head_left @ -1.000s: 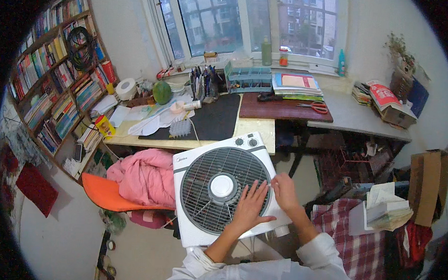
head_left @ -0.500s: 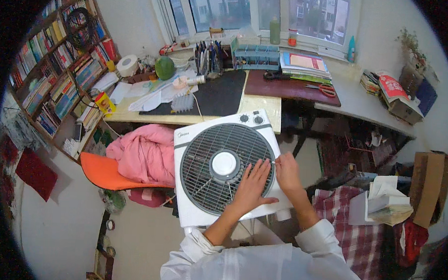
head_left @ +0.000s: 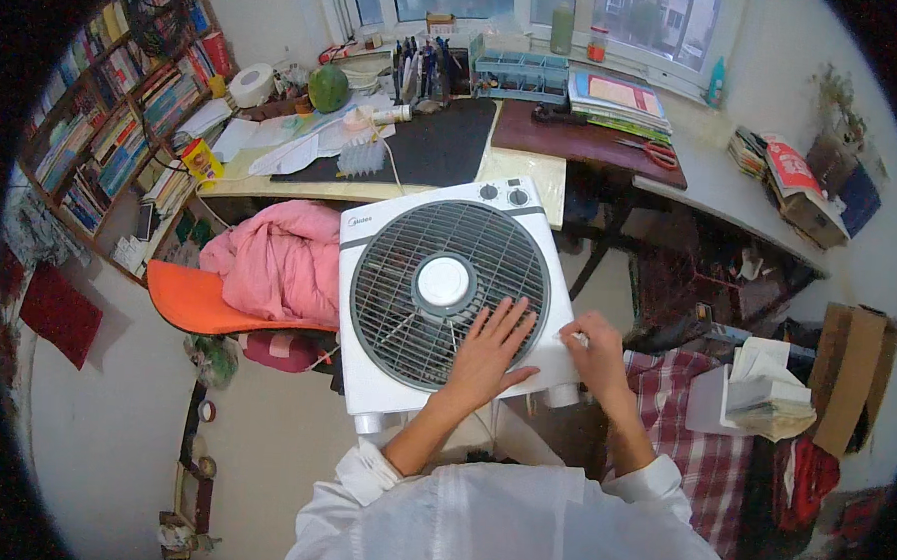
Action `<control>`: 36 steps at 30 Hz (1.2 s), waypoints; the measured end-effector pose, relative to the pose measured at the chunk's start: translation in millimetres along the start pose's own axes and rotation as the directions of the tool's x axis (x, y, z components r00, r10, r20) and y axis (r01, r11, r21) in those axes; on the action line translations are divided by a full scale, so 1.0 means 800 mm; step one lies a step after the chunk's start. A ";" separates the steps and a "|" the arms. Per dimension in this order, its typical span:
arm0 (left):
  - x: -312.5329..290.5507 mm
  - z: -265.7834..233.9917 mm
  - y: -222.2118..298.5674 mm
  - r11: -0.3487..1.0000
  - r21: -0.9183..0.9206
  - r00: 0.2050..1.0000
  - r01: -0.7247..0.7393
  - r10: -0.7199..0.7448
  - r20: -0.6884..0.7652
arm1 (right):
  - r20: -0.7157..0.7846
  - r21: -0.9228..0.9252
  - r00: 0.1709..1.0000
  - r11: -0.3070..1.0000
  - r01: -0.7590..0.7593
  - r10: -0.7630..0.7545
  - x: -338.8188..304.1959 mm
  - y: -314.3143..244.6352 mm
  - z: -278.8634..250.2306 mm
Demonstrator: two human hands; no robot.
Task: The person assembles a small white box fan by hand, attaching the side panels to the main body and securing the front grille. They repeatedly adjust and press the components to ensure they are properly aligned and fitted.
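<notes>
A white box fan [head_left: 441, 283] with a dark round grille lies face up in front of me, its two knobs [head_left: 502, 194] at the far edge. My left hand [head_left: 487, 357] rests on the lower right of the grille, fingers stretched and spread. At the fan's right side, my right hand [head_left: 597, 355] is closed, thumb and forefinger pinched near the casing's edge. Whatever lies in that pinch is too small to make out. White round feet [head_left: 367, 423] jut from the casing's near edge.
Beyond the fan stands a desk with a black mat [head_left: 434, 144], a pen holder [head_left: 422, 74], a watermelon [head_left: 328, 88] and red-handled scissors [head_left: 659, 154]. An orange chair [head_left: 192, 299] bearing a pink jacket [head_left: 279, 263] is at left. Plaid cloth [head_left: 668, 410] and a cardboard box [head_left: 850, 373] are at right.
The right hand has moved a little down and right along the fan's edge, still pinched. My left hand stays spread on the grille. The whole view has shifted slightly.
</notes>
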State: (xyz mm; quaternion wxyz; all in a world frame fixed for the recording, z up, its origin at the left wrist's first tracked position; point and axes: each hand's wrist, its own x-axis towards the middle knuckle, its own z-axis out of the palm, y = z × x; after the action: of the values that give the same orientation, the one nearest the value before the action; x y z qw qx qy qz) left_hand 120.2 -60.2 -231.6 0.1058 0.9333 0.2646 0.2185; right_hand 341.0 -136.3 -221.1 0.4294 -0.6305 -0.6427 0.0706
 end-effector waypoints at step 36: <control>-0.242 -0.087 0.007 0.736 -0.150 0.618 0.660 -0.645 -0.449 | 0.448 0.234 0.830 0.939 0.252 -0.334 -0.044 -0.127 0.100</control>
State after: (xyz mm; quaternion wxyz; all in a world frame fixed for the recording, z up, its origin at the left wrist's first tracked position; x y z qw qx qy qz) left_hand -57.4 -163.6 -236.1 0.0959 0.6918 0.6056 0.3815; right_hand 207.5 -150.7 -223.2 0.3126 -0.4490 -0.8100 0.2111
